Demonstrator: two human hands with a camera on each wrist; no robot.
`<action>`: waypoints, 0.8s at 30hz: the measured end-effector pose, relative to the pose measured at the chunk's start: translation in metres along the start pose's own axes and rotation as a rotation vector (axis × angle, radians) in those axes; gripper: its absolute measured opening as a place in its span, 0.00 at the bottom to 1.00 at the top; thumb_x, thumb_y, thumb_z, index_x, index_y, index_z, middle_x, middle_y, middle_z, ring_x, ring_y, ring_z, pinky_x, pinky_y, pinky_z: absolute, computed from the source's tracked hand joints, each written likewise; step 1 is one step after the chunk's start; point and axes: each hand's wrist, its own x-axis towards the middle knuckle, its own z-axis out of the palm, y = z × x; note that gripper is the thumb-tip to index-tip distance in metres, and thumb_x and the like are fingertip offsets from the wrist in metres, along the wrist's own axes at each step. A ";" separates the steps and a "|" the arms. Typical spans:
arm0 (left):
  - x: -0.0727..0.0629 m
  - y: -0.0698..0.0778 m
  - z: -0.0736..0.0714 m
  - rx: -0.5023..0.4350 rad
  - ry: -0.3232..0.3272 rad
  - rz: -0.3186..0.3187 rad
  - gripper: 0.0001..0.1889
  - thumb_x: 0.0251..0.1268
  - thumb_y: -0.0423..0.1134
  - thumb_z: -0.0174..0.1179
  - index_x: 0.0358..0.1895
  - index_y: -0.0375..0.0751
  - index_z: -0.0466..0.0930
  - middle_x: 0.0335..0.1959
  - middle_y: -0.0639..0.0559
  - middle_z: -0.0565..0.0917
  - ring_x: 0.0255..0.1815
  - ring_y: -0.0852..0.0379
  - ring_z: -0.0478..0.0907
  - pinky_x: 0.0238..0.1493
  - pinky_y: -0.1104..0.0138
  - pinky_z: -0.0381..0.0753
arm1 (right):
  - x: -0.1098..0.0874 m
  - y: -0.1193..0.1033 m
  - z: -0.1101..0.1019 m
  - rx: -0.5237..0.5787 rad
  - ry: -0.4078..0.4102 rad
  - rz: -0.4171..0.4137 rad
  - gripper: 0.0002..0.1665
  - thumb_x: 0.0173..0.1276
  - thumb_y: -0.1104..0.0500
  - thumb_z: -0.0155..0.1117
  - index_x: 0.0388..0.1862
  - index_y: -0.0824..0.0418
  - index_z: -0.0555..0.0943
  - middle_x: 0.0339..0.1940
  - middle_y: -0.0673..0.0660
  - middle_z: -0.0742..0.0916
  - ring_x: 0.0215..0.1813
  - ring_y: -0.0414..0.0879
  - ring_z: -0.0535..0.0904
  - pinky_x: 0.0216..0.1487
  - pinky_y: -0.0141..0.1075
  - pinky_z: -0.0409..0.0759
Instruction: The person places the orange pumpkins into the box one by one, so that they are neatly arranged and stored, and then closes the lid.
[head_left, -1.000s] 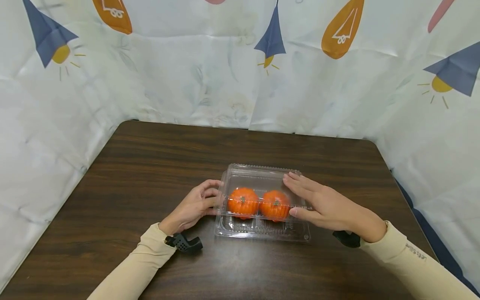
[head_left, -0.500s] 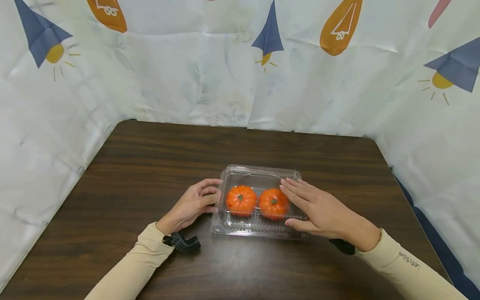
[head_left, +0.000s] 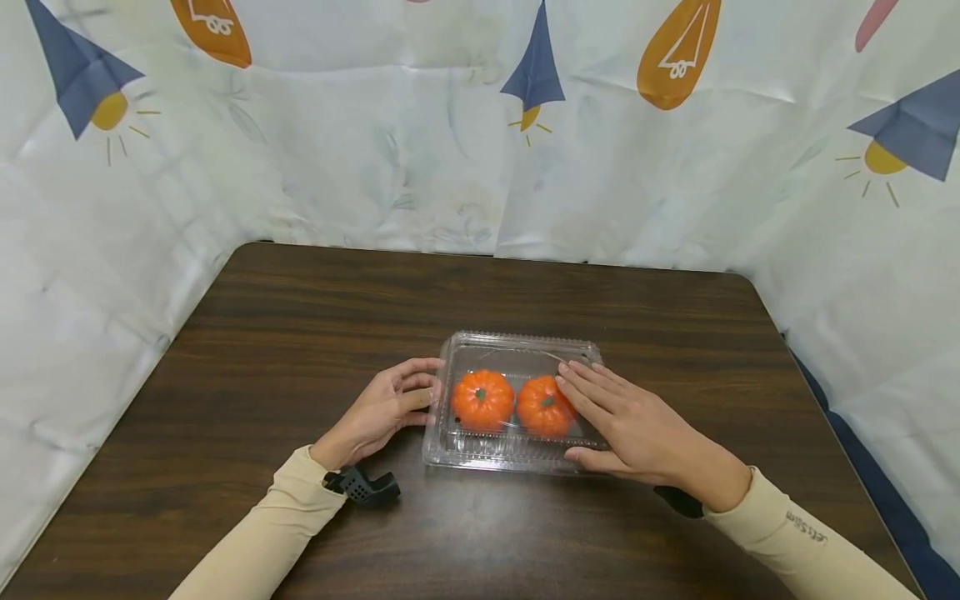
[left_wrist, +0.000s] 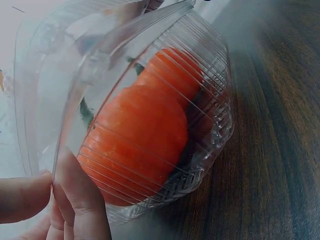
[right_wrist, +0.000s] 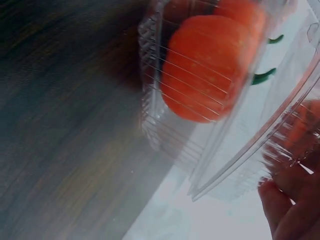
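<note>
Two small orange pumpkins with green stems, a left pumpkin (head_left: 482, 402) and a right pumpkin (head_left: 542, 410), sit side by side inside a clear plastic clamshell container (head_left: 487, 457). At its left edge, my left hand (head_left: 381, 410) pinches the plastic rim between thumb (left_wrist: 25, 197) and fingers; the left wrist view shows this close up. My right hand (head_left: 637, 425) lies with fingers extended on the right part of the lid, partly covering the right pumpkin. In the right wrist view the lid (right_wrist: 250, 155) stands at an angle to the base, with a gap between their rims.
The container stands on a dark wood-grain table (head_left: 337, 308). A white patterned curtain (head_left: 337, 167) encloses the back and both sides. A dark wrist strap (head_left: 363, 485) shows at the left sleeve.
The lid has come down over the pumpkins, closer to the base's front edge. My right hand has moved slightly left and down with it. My left hand keeps its place at the rim.
</note>
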 end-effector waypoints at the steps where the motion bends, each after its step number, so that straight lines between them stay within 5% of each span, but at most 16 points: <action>1: 0.000 0.000 0.000 -0.001 0.000 -0.001 0.29 0.77 0.36 0.60 0.76 0.41 0.63 0.49 0.52 0.79 0.44 0.60 0.82 0.45 0.67 0.89 | 0.000 0.000 0.001 -0.007 0.012 -0.009 0.49 0.79 0.27 0.42 0.75 0.67 0.71 0.79 0.64 0.73 0.78 0.59 0.73 0.88 0.32 0.37; 18: -0.011 0.000 -0.005 0.021 0.028 -0.046 0.26 0.82 0.46 0.53 0.75 0.37 0.66 0.53 0.48 0.81 0.52 0.55 0.83 0.53 0.61 0.89 | -0.004 -0.004 0.013 -0.038 0.094 -0.017 0.50 0.80 0.27 0.36 0.74 0.67 0.72 0.77 0.65 0.76 0.76 0.59 0.75 0.89 0.33 0.41; 24: -0.026 -0.001 -0.008 0.077 -0.059 -0.089 0.27 0.82 0.51 0.53 0.67 0.30 0.72 0.49 0.48 0.81 0.47 0.55 0.83 0.50 0.62 0.90 | -0.005 -0.005 0.014 -0.034 0.098 -0.013 0.51 0.80 0.26 0.37 0.75 0.67 0.71 0.77 0.65 0.75 0.76 0.59 0.74 0.89 0.34 0.42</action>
